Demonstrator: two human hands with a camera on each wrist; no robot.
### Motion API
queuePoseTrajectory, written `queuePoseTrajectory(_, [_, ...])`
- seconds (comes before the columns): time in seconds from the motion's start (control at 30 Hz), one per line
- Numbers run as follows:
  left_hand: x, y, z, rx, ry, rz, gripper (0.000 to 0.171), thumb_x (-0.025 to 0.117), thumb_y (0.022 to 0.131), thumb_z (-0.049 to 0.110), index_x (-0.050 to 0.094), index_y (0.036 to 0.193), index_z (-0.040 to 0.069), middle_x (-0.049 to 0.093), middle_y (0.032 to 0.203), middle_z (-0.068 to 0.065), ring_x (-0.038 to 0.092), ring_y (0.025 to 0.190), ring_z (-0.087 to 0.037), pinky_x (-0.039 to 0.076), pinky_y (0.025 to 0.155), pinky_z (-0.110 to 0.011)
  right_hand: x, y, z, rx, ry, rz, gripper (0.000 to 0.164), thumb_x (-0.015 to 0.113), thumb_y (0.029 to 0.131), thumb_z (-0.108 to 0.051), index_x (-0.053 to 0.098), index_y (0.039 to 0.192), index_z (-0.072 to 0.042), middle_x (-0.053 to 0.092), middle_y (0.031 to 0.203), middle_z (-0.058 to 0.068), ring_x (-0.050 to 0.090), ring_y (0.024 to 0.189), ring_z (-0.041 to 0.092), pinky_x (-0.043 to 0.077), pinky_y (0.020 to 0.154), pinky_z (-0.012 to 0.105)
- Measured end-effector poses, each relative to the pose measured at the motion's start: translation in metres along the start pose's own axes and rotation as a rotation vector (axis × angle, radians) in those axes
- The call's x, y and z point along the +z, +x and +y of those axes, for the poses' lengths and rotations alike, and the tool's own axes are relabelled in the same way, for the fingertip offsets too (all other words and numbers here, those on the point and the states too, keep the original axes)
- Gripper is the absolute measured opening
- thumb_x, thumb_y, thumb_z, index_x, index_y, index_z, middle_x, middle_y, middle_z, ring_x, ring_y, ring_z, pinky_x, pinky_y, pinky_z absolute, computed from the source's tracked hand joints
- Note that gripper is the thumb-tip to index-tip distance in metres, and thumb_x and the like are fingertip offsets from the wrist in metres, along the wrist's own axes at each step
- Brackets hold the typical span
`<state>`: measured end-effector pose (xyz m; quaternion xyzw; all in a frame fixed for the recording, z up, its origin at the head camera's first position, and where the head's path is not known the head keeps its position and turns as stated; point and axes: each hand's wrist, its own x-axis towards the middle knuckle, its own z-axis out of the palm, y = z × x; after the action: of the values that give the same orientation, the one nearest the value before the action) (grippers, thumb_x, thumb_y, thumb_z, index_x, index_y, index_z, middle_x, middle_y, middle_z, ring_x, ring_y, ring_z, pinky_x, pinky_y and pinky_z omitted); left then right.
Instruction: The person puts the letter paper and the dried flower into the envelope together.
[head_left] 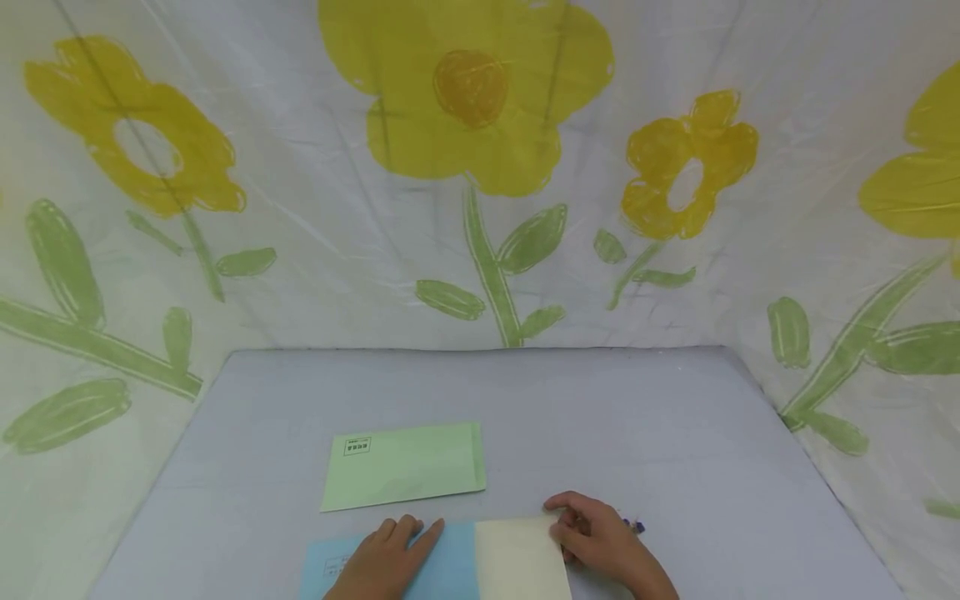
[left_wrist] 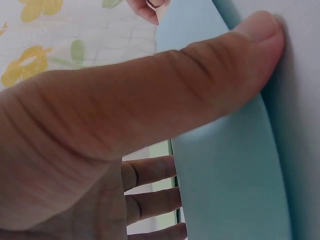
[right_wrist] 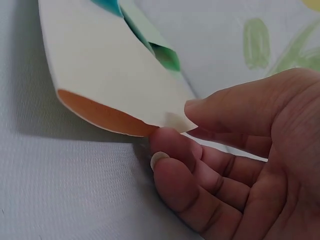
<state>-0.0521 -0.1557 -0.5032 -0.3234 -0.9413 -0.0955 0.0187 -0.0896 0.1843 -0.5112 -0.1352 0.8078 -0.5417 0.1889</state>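
A blue envelope (head_left: 455,571) lies at the table's near edge, printed with a small box at its left. My left hand (head_left: 378,562) holds it, the thumb (left_wrist: 200,75) stretched across its face past one edge. The other fingers of that hand reach the opposite edge, where their tips are hidden. Right of the blue part is a cream envelope (head_left: 521,558), its orange-lined mouth gaping in the right wrist view. My right hand (head_left: 600,537) pinches that mouth's corner, thumb above and a finger (right_wrist: 172,142) below. The near ends of both envelopes fall outside the head view.
Just beyond the hands, a pale green envelope (head_left: 405,467) with upside-down printing lies flat on the grey-white table (head_left: 637,433). Small dark purple bits (head_left: 637,527) show beside the right wrist. A curtain (head_left: 337,250) painted with yellow flowers hangs behind the table and along its sides.
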Motion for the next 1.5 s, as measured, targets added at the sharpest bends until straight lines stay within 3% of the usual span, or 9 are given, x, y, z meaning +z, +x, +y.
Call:
queuePoseTrajectory(0.4, [0.0,0.001,0.0,-0.005,-0.007,0.011,0.103,0.052,0.074,0.089,0.061,0.135,0.006,0.059,0.109,-0.009,0.047,0.085,-0.015,0.049,0.07,-0.028,0.005,0.001,-0.005,0.0,0.001,-0.005,0.027,0.064,0.096,-0.008,0.063,0.121,0.002,0.063,0.077,0.005,0.062,0.059,0.014,0.055,0.05,0.029])
queuePoseTrajectory(0.73, [0.001,0.0,0.0,-0.005,-0.011,0.008,0.103,0.052,0.074,0.089,0.061,0.136,0.007,0.059,0.109,-0.008,0.046,0.085,-0.015,0.048,0.07,-0.027,0.009,0.002,-0.005,0.02,0.072,-0.015,0.028,0.066,0.096,-0.008,0.064,0.123,0.0,0.063,0.08,0.006,0.065,0.063,0.018,0.056,0.052,0.029])
queuePoseTrajectory(1.3, [0.0,0.0,0.0,-0.022,-0.031,-0.038,0.101,0.05,0.078,0.087,0.059,0.138,0.007,0.058,0.11,-0.008,0.046,0.086,-0.016,0.049,0.074,-0.03,0.014,0.002,-0.004,-0.022,0.096,-0.04,0.026,0.064,0.096,-0.007,0.064,0.121,0.001,0.065,0.081,0.008,0.067,0.064,0.017,0.058,0.054,0.03])
queuePoseTrajectory(1.5, [0.001,0.0,0.0,-0.017,-0.025,-0.023,0.1,0.05,0.078,0.087,0.06,0.137,0.007,0.058,0.109,-0.008,0.046,0.085,-0.015,0.05,0.073,-0.029,0.018,0.003,-0.005,-0.041,0.106,-0.061,0.025,0.063,0.096,-0.006,0.064,0.12,0.001,0.065,0.081,0.006,0.067,0.065,0.015,0.058,0.055,0.03])
